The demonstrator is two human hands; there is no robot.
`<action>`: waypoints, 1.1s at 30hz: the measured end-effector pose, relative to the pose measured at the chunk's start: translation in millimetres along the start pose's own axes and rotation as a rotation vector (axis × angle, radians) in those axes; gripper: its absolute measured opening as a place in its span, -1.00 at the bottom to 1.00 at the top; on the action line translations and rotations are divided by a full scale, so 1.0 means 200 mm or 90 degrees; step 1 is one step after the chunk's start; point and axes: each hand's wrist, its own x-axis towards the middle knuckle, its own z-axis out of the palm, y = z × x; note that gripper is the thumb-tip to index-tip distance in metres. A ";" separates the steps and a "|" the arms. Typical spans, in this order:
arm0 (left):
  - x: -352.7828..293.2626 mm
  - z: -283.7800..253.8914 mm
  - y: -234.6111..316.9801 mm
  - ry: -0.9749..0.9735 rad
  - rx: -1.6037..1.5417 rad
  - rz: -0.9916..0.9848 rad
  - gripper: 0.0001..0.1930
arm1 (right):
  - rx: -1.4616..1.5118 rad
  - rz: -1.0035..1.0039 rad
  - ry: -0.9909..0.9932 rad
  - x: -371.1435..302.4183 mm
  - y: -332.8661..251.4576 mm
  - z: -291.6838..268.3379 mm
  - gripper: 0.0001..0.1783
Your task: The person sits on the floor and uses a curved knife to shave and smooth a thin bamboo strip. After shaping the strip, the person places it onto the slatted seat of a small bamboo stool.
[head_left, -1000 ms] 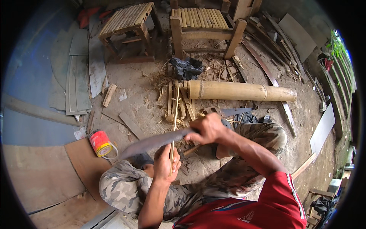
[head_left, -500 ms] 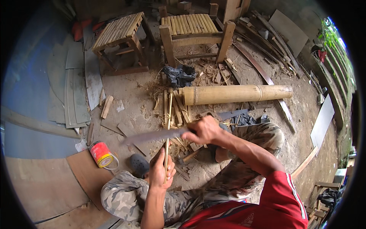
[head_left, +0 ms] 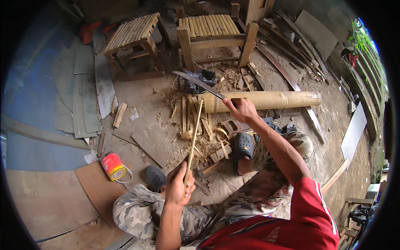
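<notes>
My left hand (head_left: 179, 184) is wrapped round a long thin bamboo strip (head_left: 193, 143), which slants up and slightly right away from me. My right hand (head_left: 241, 110) grips a machete (head_left: 201, 84) by its handle, arm stretched forward. The dark, slightly curved blade points to the far left, beyond the strip's far end and apart from it. A thick bamboo pole (head_left: 262, 101) lies on the ground behind the right hand. Below the strip are split bamboo pieces and curly shavings (head_left: 187, 134).
Two bamboo-topped wooden stools (head_left: 132, 35) (head_left: 210, 26) stand at the back. A black plastic bag (head_left: 204, 79) lies near the pole's left end. To my left sits a red and yellow can (head_left: 113, 166). A hammer (head_left: 208, 168) rests between my clogs (head_left: 243, 144). Scrap boards (head_left: 291, 48) pile up far right.
My right hand has moved forward and slightly right, carrying the machete from across the strip to beyond its far end. The strip now leans more to the right.
</notes>
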 end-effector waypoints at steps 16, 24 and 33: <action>0.02 -0.01 -0.02 0.089 0.189 0.106 -0.63 | -0.018 -0.305 0.023 -0.22 -0.26 0.01 -0.18; -0.03 -0.06 0.02 0.052 0.077 0.031 -0.61 | 0.020 -0.098 -0.005 -0.08 -0.14 0.00 -0.20; -0.02 -0.01 0.01 0.166 0.262 0.197 -0.67 | 0.130 -0.043 0.060 -0.19 -0.25 -0.06 -0.32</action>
